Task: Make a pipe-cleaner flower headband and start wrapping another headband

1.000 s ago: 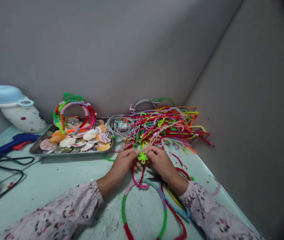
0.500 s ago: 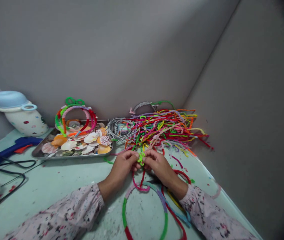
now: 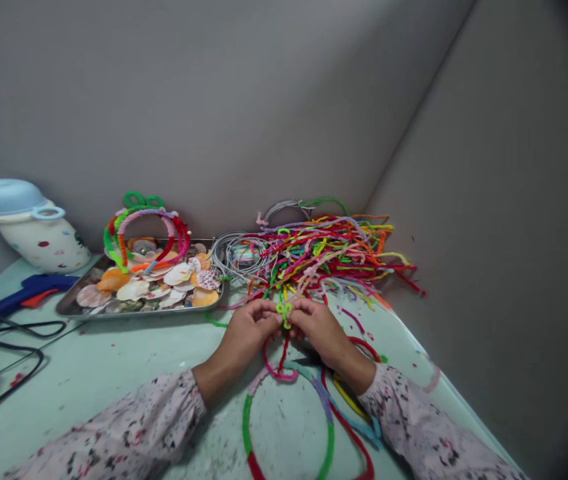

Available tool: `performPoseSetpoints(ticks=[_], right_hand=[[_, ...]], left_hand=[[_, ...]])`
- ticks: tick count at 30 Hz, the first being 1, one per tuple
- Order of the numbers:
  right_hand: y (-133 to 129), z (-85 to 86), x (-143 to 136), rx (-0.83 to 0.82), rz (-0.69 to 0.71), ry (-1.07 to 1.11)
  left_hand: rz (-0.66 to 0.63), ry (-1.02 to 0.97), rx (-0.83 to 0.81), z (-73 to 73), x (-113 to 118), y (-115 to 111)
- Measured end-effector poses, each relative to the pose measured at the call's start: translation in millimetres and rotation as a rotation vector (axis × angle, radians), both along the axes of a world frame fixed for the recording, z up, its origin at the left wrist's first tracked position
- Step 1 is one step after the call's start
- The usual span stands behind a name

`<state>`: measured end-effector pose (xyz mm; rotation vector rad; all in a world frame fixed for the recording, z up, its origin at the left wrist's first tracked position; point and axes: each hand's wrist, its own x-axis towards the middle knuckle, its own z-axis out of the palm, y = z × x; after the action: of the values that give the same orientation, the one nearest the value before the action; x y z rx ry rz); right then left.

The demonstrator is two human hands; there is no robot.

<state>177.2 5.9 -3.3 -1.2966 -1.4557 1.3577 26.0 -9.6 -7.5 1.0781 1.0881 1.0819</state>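
Between my two hands is a small looped shape of bright green pipe cleaner (image 3: 284, 309). My left hand (image 3: 253, 328) pinches its left side, and my right hand (image 3: 318, 328) pinches its right side. Red and pink pipe cleaners (image 3: 284, 353) hang below the fingers towards a multicoloured pipe-cleaner hoop (image 3: 247, 420) lying on the table in front of me. Whether those strands join the green piece is hidden by my fingers. Dark blades, perhaps scissors (image 3: 309, 359), show partly under my right hand.
A metal tray (image 3: 139, 313) of seashells (image 3: 164, 287) bears finished-looking hoops (image 3: 119, 233). Behind my hands lie grey wire coils (image 3: 244, 263) and a pipe-cleaner heap (image 3: 334, 250). A blue glue gun (image 3: 19, 300) with cord and a white, blue-lidded container (image 3: 39, 233) stand left. Walls enclose the table (image 3: 129, 360).
The green piece has been turned slightly between my fingers, so its loops now show more clearly at the top. The whole view has shifted a little; both hands keep their pinch.
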Motion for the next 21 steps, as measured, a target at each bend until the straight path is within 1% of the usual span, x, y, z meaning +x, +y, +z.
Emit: performPoseSetpoints(ticks=[4,9,16,21], right_hand=[[0.4,-0.3,2.3,0.005,0.036,0.003],[1.1,-0.4,4.7,0.009,0.07,-0.017],[3.3,-4.3,5.4,-0.003,0.061,0.001],[1.8,-1.0,5.0,-0.019,0.073,0.014]], left_hand=[[0.012,0.01,0.01,-1.0,0.1,0.8],[0.024,0.011,0.013,1.3,-0.1,1.9],[0.014,0.046,0.038,2.5,-0.5,2.0],[0.007,0.054,0.021,0.3,-1.6,1.8]])
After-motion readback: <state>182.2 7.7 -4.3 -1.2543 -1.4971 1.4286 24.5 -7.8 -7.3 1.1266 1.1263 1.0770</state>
